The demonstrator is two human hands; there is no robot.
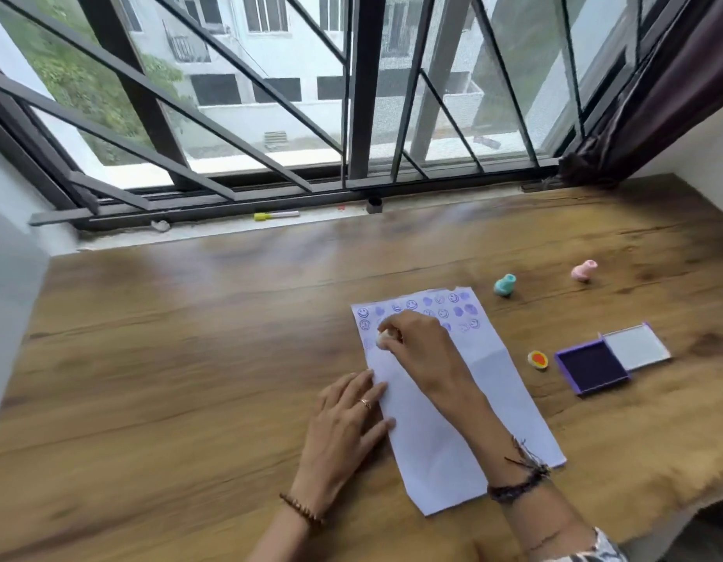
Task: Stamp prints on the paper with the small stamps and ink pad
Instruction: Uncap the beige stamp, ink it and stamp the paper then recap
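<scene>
A white paper (445, 432) lies on the wooden table, its far end covered with purple smiley and heart prints. My right hand (420, 346) is shut on a small white stamp (383, 338) and holds it down on the paper's left side below the printed rows. My left hand (343, 427) lies flat with spread fingers on the paper's left edge. To the right sits the open purple ink pad (590, 369) with its white lid (635, 346) folded back. A yellow stamp (538, 359) lies on its side beside the pad.
A teal stamp (505, 285) and a pink stamp (584, 270) stand beyond the paper on the right. A yellow-capped marker (275, 215) lies on the window sill. Barred windows close the far side; a dark curtain (655, 95) hangs at the right.
</scene>
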